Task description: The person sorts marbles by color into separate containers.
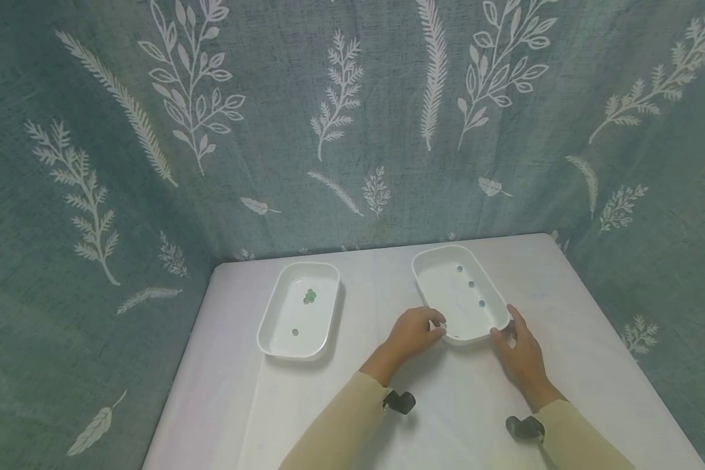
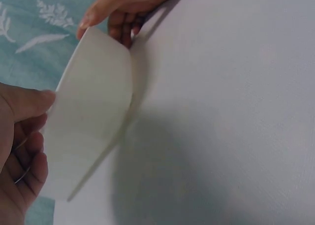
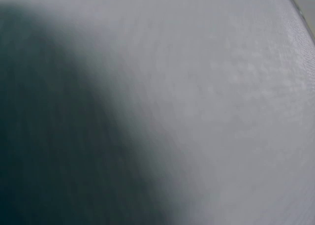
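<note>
My left hand (image 1: 414,334) is at the near left corner of the right-hand white tray (image 1: 452,307), its thumb against the rim and its fingers curled in close. A small pale bead-like spot (image 1: 443,325) shows at those fingertips; whether they pinch it I cannot tell. With the thumb on the rim, my right hand (image 1: 523,356) grips the near right corner, fingers around the outside. Several bluish beads (image 1: 471,284) lie in a line inside, near the tray's right wall. In the left wrist view, the tray's outer wall (image 2: 93,97) stands between both hands. The right wrist view shows neither hand.
A second white tray (image 1: 276,349) stands to the left, with a cluster of green beads (image 1: 309,296) and a single paler bead (image 1: 295,332). Both trays rest on a white-covered table (image 1: 376,281). A green leaf-patterned curtain (image 1: 282,130) hangs behind and beside it.
</note>
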Demonstrator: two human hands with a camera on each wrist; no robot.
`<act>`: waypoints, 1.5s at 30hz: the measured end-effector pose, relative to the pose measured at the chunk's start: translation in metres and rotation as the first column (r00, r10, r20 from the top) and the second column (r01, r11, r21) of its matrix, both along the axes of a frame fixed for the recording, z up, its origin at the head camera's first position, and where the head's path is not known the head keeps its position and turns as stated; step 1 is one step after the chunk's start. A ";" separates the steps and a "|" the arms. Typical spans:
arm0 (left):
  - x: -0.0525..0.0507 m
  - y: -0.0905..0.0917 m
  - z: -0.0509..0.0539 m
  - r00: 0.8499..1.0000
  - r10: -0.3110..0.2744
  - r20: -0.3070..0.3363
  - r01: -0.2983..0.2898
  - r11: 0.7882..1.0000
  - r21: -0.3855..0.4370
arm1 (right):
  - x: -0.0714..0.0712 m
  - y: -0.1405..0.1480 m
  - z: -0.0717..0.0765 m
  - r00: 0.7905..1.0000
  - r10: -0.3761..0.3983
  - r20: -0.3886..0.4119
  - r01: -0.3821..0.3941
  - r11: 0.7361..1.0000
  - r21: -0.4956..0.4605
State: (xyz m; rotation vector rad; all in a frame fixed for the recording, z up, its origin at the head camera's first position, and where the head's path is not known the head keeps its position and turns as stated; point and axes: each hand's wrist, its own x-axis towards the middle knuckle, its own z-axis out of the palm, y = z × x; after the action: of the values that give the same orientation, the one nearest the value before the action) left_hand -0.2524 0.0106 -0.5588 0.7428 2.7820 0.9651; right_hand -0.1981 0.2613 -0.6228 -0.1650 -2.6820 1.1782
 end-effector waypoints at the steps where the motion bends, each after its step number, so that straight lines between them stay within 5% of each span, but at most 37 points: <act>1: 0.000 0.000 0.000 1.000 0.002 0.004 -0.002 1.000 -0.004 | 0.000 0.000 0.000 1.000 0.000 0.001 0.000 1.000 0.000; 13: 0.001 0.000 -0.003 1.000 -0.007 0.012 0.008 0.997 -0.080 | 0.001 -0.003 -0.001 1.000 0.003 -0.003 -0.003 1.000 0.005; 27: 0.002 -0.016 -0.003 1.000 0.004 0.002 -0.004 0.999 -0.046 | 0.004 -0.001 -0.002 1.000 -0.009 0.016 0.009 1.000 0.005; 45: 0.011 -0.075 -0.022 0.999 0.039 -0.002 -0.039 0.996 -0.079 | 0.002 -0.001 0.002 1.000 -0.002 0.006 0.002 1.000 0.000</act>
State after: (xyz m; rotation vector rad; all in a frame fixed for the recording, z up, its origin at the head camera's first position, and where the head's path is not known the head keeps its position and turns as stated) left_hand -0.2415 -0.0644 -0.5812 0.6809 2.8262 0.8559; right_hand -0.1966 0.2602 -0.6204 -0.1720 -2.6859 1.1795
